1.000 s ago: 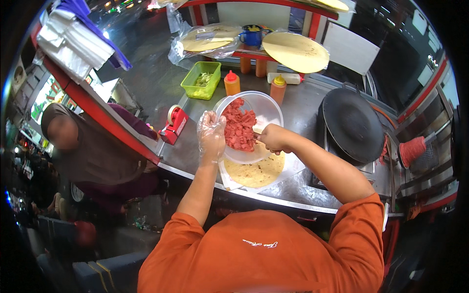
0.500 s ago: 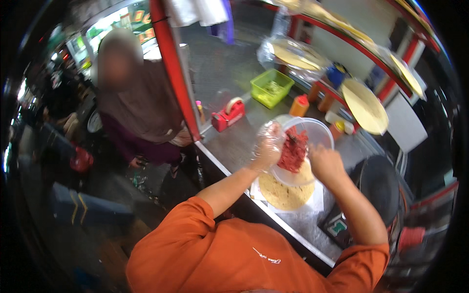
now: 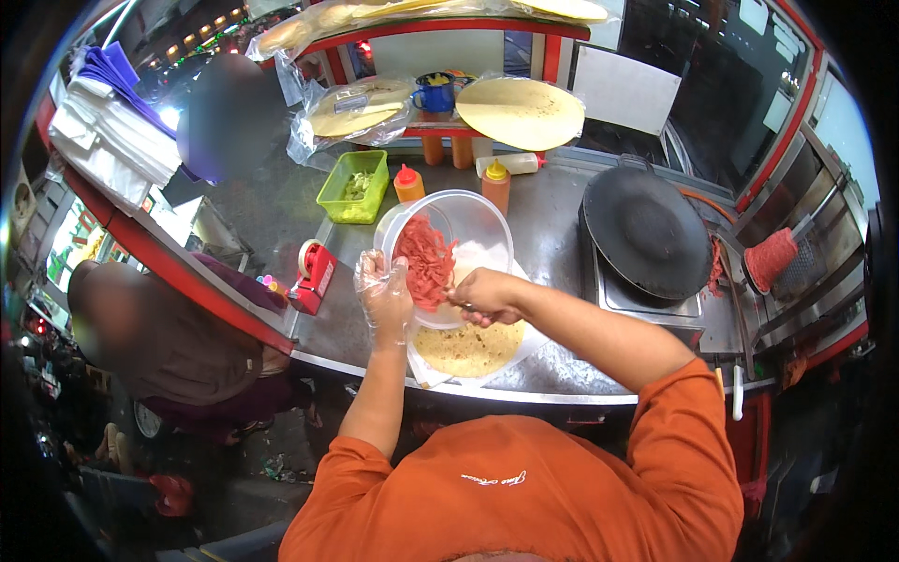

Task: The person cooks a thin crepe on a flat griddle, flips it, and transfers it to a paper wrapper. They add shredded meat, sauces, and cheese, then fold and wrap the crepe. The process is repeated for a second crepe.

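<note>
A clear plastic bowl (image 3: 498, 245) holds red shredded meat (image 3: 424, 267) heaped against its left side. My left hand (image 3: 384, 295), in a clear plastic glove, is closed on the bowl's left rim. Bare and closed, my right hand (image 3: 492, 295) is at the near right of the bowl, gripping a thin utensil (image 3: 460, 303) mostly hidden by the fingers. The bowl overlaps a round browned flatbread (image 3: 468, 351), which lies on white paper (image 3: 530, 352) on the metal counter.
Beyond the bowl stand an orange squeeze bottle (image 3: 409, 184), a yellow-capped bottle (image 3: 495, 187) and a green basket (image 3: 353, 189) with chopped vegetables. A red tape dispenser (image 3: 313, 276) sits left; a large black pan (image 3: 646, 232) rests on the stove at right. A person (image 3: 178, 356) stands outside the counter.
My view has turned right, bringing the pan and stove fully in. Both hands stay at the bowl; my right hand has moved from its right rim to its near side.
</note>
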A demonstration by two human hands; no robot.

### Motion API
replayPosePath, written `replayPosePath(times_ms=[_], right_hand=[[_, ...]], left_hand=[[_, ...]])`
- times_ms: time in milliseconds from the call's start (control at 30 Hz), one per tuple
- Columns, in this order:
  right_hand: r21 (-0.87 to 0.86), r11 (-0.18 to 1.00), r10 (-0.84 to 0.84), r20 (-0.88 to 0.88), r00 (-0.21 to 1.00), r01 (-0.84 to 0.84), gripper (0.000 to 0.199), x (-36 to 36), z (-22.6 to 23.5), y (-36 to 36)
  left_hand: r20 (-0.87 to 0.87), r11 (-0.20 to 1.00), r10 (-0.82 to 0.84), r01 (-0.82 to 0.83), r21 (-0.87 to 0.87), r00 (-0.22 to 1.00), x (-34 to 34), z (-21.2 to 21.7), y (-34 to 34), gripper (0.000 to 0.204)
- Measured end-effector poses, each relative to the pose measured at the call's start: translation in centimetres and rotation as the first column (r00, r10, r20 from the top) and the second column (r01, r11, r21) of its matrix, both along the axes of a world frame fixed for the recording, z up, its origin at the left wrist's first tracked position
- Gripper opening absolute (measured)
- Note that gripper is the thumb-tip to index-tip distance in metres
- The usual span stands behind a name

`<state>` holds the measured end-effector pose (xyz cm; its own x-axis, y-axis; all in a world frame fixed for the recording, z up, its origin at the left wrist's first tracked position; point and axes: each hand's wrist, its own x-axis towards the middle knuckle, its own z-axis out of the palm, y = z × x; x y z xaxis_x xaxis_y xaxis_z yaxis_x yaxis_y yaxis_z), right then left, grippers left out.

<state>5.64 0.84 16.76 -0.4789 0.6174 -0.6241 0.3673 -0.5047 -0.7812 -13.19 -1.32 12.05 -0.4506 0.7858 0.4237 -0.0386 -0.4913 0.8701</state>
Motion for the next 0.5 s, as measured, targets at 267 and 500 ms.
replayPosePath(times_ms=[267, 500], right_hand=[[-0.074, 0.996, -0.066, -0.368, 0.927, 0.041, 0.028, -1.6, 2.6, 2.1], [0.652, 0.249, -0.101, 0.753, 0.650, -0.716, 0.021, 2.3, 11.1, -0.2]], left_hand=[[0.046, 0.993, 0.109, -0.107, -0.051, 0.993, -1.7, 1.6, -0.4, 0.020], [0.044, 0.997, 0.071, -0.071, -0.004, 0.996, -1.7, 2.4, -1.6, 0.020]])
